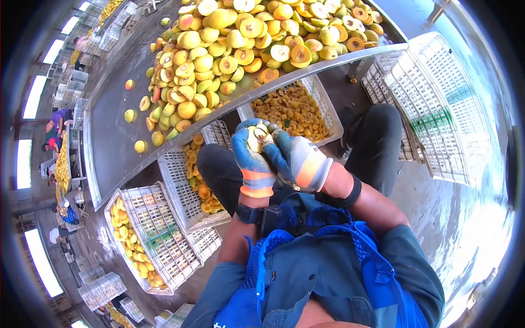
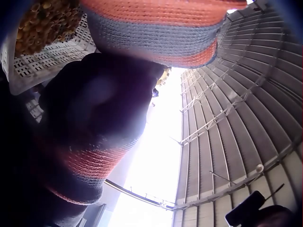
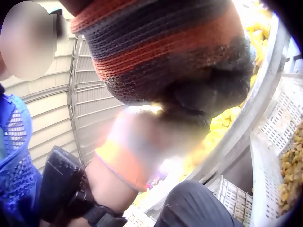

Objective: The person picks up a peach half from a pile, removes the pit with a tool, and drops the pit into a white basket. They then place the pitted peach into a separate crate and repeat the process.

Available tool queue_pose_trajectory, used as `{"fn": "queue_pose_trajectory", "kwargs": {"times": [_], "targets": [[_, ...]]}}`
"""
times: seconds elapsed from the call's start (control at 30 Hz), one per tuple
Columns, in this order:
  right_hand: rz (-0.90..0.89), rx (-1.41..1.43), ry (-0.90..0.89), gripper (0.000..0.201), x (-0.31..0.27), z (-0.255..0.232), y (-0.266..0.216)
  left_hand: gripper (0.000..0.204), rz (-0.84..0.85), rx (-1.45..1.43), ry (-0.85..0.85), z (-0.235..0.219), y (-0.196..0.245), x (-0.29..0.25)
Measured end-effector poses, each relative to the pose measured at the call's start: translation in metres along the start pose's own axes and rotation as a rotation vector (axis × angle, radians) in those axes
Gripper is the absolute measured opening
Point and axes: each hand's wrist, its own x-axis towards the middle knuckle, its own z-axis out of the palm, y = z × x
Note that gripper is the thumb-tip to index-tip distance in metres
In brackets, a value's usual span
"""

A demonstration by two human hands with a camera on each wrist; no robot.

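Above my lap in the head view, my two gloved hands come together around a pale yellow peach half (image 1: 255, 143). My left hand (image 1: 255, 163), in a blue, grey and orange knit glove, grips the fruit from the left. Curled in against it from the other side, my right hand (image 1: 304, 162) holds a small curved metal tool (image 1: 262, 132) at the cut face. Most of that tool is hidden by the fingers. In the right wrist view the gloves, dark and blurred, overlap and cover the fruit.
A metal-edged table (image 1: 306, 72) heaped with halved peaches (image 1: 203, 64) stands ahead. Below its edge is a white crate (image 1: 331, 109) of browner fruit pieces. Another crate (image 1: 174, 188) of halves sits by my left knee, a tilted crate (image 1: 164, 235) further left. Stacked crates (image 1: 437, 109) stand right.
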Motion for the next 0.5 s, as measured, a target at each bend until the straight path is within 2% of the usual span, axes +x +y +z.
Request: {"fn": "queue_pose_trajectory", "kwargs": {"times": [0.17,0.23,0.3,0.5], "targets": [[0.008,-0.032,-0.064,0.055,0.001,-0.011,-0.006,0.042,-0.020,-0.012,0.055,0.002,-0.006,0.002],[-0.062,0.037,0.032,0.055,0.000,0.005,0.008,0.042,-0.051,-0.064,0.044,0.003,-0.003,-0.001],[-0.113,0.107,0.134,0.055,-0.003,0.017,0.011,0.041,-0.007,-0.086,0.000,0.002,-0.003,0.000],[-0.086,0.108,0.105,0.056,-0.006,0.014,0.006,0.041,0.062,-0.017,-0.014,0.001,-0.005,0.002]]}}
